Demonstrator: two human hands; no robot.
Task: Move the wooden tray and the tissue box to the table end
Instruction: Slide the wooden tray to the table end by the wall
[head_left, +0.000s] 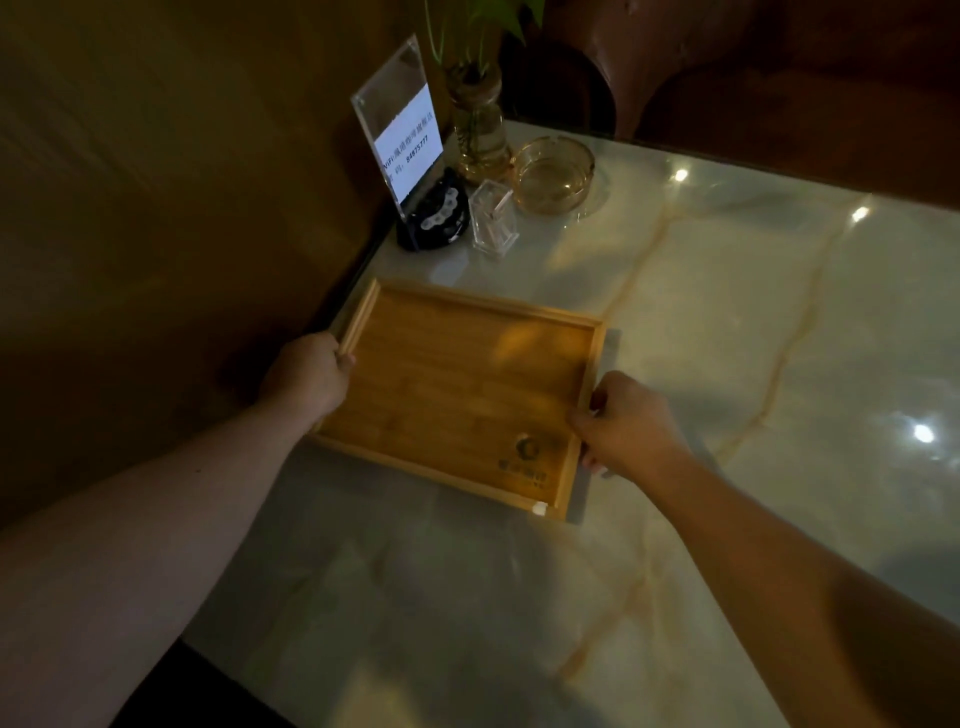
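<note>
Gripping one wooden tray (457, 395) mid-frame: left hand (306, 371) closed on its left rim, right hand (623, 423) pinching the right rim, both arms outstretched.

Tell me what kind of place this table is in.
Probably a restaurant or a tea house. An acrylic sign stand shows a WiFi password, a glass ashtray and a toothpick holder stand beside it, and the wooden tray carries a printed logo.
</note>
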